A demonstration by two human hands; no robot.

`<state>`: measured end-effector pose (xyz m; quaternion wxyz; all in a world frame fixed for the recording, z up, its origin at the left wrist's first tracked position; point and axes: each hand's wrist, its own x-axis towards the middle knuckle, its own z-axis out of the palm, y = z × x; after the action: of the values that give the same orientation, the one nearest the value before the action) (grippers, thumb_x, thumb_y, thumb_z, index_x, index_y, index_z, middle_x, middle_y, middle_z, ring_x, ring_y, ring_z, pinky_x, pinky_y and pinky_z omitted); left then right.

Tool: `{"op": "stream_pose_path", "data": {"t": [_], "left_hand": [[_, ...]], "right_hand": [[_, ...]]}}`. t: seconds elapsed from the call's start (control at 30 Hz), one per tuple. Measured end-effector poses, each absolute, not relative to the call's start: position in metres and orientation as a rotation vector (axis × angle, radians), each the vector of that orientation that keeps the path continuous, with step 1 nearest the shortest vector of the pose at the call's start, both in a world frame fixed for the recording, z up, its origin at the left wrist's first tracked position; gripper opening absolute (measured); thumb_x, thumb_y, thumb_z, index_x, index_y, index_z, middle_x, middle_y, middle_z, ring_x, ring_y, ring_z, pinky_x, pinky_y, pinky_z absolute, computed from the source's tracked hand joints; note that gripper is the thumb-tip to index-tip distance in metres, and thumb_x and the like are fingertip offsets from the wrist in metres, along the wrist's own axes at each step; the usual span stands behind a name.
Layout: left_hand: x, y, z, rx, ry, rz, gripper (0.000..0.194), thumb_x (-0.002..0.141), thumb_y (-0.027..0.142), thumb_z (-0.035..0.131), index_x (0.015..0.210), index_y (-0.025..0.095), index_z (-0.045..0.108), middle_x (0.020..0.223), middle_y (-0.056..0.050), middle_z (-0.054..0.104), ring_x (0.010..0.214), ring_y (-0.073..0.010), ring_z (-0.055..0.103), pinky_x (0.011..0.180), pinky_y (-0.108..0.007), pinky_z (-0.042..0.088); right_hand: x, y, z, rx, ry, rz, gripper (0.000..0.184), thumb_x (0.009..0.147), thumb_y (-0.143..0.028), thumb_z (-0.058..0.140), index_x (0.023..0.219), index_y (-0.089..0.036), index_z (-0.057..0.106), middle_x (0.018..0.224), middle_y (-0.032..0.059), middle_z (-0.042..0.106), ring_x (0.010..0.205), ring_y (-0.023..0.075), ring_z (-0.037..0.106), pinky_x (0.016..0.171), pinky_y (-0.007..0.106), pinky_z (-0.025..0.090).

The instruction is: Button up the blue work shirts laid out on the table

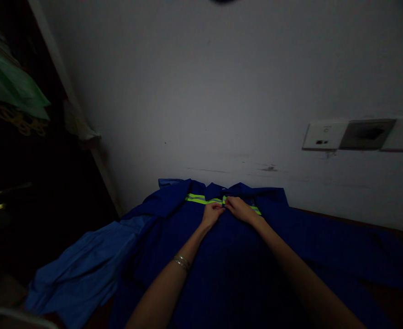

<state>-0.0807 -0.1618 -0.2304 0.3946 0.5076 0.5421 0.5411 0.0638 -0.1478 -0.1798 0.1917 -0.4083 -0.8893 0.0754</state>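
A dark blue work jacket (194, 256) with a yellow-green and grey reflective strip lies spread out, its collar toward the wall. At its front opening, level with the strip, my left hand (212, 214) pinches the cloth edge. Close beside it, my right hand (238, 209) has its fingers closed on the other edge of the front, where a bit of the strip turns up. The fingertips of both hands nearly meet; any fastener between them is too small and dark to make out. A bracelet circles my left wrist.
Lighter blue cloth (85, 265) lies to the left, partly under the jacket. A pale wall (201, 91) rises behind, with sockets and a switch plate (325, 135) at right. At far left stands a dark door (50, 183) with a handle, green cloth (13, 82) hanging above.
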Motion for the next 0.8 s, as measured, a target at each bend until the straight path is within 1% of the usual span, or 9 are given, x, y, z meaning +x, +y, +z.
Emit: {"op": "stream_pose_path", "data": {"t": [0.1,0.2,0.37,0.47,0.7,0.8], "left_hand": [[-0.0825,-0.1621,-0.2293,1.233,1.399,1.346,0.014,0.063,0.017,0.065,0.074,0.01,0.061,0.048,0.004,0.05,0.034,-0.0044,0.039,0.037,-0.017,0.028],[-0.0832,-0.1649,-0.2265,1.225,1.415,1.323,0.011,0.064,0.018,0.064,0.071,0.009,0.062,0.046,0.004,0.05,0.033,-0.0048,0.04,0.036,-0.017,0.028],[-0.0825,-0.1681,-0.2238,1.233,1.384,1.345,0.009,0.064,0.015,0.063,0.071,0.009,0.063,0.047,0.004,0.05,0.034,-0.0046,0.04,0.036,-0.017,0.03],[-0.0817,-0.1683,-0.224,1.221,1.375,1.378,0.012,0.064,0.015,0.064,0.074,0.009,0.065,0.046,0.004,0.05,0.035,-0.0046,0.04,0.037,-0.017,0.03],[-0.0824,-0.1693,-0.2229,1.215,1.382,1.383,0.021,0.064,0.018,0.065,0.082,0.009,0.068,0.046,0.002,0.052,0.037,-0.0051,0.04,0.039,-0.017,0.03],[-0.0834,-0.1684,-0.2231,1.218,1.355,1.378,0.021,0.067,0.017,0.061,0.085,0.009,0.068,0.049,0.002,0.054,0.037,-0.0046,0.04,0.04,-0.017,0.03]], "right_hand": [[0.0654,-0.1451,-0.1814,-1.1,-2.467,0.301,0.014,0.083,-0.019,0.042,0.085,-0.013,0.055,0.084,0.0085,0.061,0.077,0.0154,0.057,0.066,0.021,0.037],[0.0663,-0.1452,-0.1825,-1.091,-2.464,0.33,0.016,0.084,-0.02,0.039,0.085,-0.013,0.054,0.081,0.008,0.06,0.072,0.0143,0.056,0.062,0.02,0.037],[0.0658,-0.1458,-0.1822,-1.038,-2.479,0.237,0.016,0.083,-0.018,0.039,0.086,-0.012,0.054,0.084,0.0097,0.059,0.079,0.016,0.055,0.068,0.022,0.037],[0.0646,-0.1488,-0.179,-1.046,-2.49,0.219,0.017,0.083,-0.017,0.039,0.086,-0.012,0.054,0.084,0.0097,0.06,0.077,0.0156,0.055,0.066,0.022,0.036],[0.0619,-0.1526,-0.1771,-1.083,-2.493,0.178,0.015,0.081,-0.017,0.042,0.085,-0.012,0.055,0.084,0.0098,0.061,0.079,0.0161,0.057,0.067,0.021,0.037],[0.0605,-0.1507,-0.1803,-1.146,-2.415,0.248,0.015,0.081,-0.018,0.044,0.084,-0.012,0.057,0.081,0.009,0.062,0.073,0.0151,0.059,0.064,0.02,0.039]]}}
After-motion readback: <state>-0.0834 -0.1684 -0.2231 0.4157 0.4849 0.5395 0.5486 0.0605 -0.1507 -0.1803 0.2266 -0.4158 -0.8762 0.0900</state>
